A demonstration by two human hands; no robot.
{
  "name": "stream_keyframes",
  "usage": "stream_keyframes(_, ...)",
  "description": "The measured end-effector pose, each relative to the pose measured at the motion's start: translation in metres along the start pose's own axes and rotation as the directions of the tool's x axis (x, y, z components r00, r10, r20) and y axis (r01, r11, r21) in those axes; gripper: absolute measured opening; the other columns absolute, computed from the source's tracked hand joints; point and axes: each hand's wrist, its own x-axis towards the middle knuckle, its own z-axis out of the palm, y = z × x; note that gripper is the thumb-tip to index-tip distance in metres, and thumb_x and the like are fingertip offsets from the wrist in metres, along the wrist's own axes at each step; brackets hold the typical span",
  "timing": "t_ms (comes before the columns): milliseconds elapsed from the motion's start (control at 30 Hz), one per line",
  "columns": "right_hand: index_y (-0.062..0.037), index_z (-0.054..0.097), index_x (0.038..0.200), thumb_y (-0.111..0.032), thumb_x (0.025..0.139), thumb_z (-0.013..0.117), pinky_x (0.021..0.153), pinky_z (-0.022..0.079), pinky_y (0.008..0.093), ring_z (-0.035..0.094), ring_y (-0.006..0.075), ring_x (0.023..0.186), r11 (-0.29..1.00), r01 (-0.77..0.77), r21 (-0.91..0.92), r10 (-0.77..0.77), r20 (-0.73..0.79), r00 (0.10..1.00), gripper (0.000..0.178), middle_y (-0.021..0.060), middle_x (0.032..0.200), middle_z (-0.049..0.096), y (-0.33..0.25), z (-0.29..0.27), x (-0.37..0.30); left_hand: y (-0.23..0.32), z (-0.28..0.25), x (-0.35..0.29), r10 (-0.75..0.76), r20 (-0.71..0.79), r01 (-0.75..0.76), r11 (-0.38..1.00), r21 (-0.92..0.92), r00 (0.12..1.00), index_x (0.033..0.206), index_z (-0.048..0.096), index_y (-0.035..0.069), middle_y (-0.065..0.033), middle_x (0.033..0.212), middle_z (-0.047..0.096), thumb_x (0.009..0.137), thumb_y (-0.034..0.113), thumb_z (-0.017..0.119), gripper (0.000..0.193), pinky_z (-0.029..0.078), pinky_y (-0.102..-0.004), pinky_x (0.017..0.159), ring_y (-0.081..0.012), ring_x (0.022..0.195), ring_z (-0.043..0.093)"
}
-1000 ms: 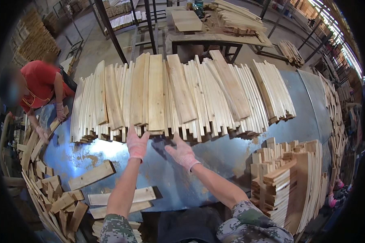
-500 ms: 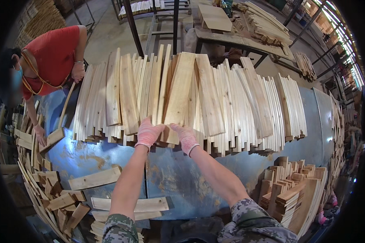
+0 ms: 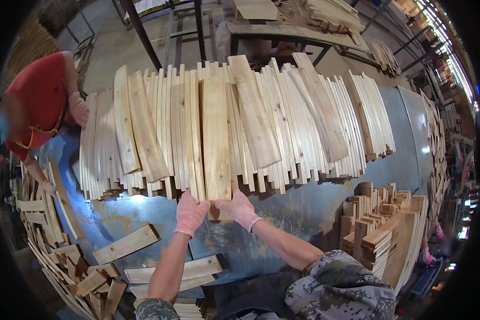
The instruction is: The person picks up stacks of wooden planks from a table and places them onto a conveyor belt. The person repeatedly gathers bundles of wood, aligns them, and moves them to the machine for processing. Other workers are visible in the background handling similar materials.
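A long row of pale wooden slats [image 3: 298, 122] lies side by side across the blue table. On top of its middle is a wide wooden board [image 3: 216, 133], its near end between my hands. My left hand [image 3: 192, 213], in a pink-and-white knit glove, closes on the near ends of narrow slats [image 3: 194, 133] just left of that board. My right hand [image 3: 236, 207], gloved alike, grips the wide board's near right corner. Both thumbs point inward at its end; the fingertips beneath are hidden. Other loose boards [image 3: 253, 112] lie slanted over the row.
At the left, a person in red [image 3: 42, 96] holds a board [image 3: 64, 197]. Short offcuts [image 3: 96, 282] are heaped at the lower left. Stacked wood blocks [image 3: 384, 229] stand at the right on the blue table [image 3: 282, 218]. Beyond is a bench [image 3: 282, 31].
My hands have drawn the wide board nearer, and it has swung from slanted to nearly straight. The other person's board has turned more upright. The view has shifted somewhat.
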Motion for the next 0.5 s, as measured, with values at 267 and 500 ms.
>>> stream_keyframes(267, -0.0058, 0.021, 0.17, -0.041, 0.088, 0.081, 0.109, 0.053, 0.0486, 0.063, 0.0422, 0.127, 0.757, 0.062, -0.65, -0.159, -0.091, 0.983, 0.107, 0.0241, 0.141, 0.058, -0.07, -0.011, -0.054, -0.028, 0.014, 0.004, 0.017, -0.147, -0.051, 0.972, -0.23, 0.989, 0.156, 0.042, -0.01, -0.0332, 0.156, 0.052, 0.087, 0.04, 0.086, 0.097, 0.041, -0.0396, 0.122, -0.0411, 0.145, 0.052)
stream_keyframes(500, -0.0029, 0.03, 0.164, -0.036, 0.091, 0.077, 0.113, 0.049, 0.0484, 0.059, 0.0437, 0.133, 0.862, 0.405, -0.304, -0.408, 0.057, 0.911, 0.094, 0.0254, 0.148, 0.058, -0.03, -0.017, -0.051, 0.085, 0.013, 0.016, -0.116, -0.174, 0.123, 0.992, 0.033, 0.978, 0.169, 0.017, -0.004, -0.033, 0.166, 0.036, 0.073, 0.047, 0.096, 0.134, 0.037, -0.0437, 0.126, -0.0438, 0.154, 0.04)
